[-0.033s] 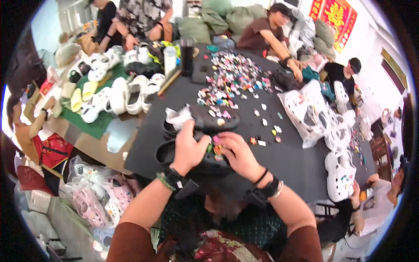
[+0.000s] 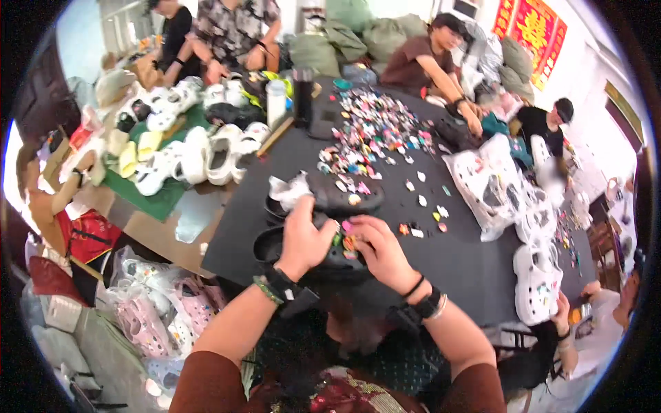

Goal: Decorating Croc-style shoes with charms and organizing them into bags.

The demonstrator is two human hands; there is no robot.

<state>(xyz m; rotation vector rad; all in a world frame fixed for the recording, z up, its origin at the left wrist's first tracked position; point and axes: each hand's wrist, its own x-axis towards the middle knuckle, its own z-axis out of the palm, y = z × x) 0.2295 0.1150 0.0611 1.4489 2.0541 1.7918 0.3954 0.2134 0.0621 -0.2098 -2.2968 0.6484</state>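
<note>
A black clog (image 2: 270,242) lies on the table in front of me, partly hidden by my hands. My left hand (image 2: 303,241) is closed around its upper, with the thumb beside a green charm (image 2: 337,239). My right hand (image 2: 384,253) bends over the toe from the right, its fingers pinched at a small pink charm (image 2: 346,225). An orange charm (image 2: 350,243) shows on the toe between both hands. Just beyond lies a second black clog (image 2: 354,198), carrying a few charms, with crumpled white wrapping (image 2: 289,188) at its opening.
Loose shoe charms (image 2: 379,124) are heaped on the far side of the dark table (image 2: 454,275). Bagged white clogs (image 2: 485,182) lie at right, more white clogs (image 2: 195,155) at left. Bagged pink clogs (image 2: 141,316) sit below left. Several people work around me.
The whole view has shifted slightly, so the scene sits a little lower and further right. Both hands stay at the same clog in nearly the same pose.
</note>
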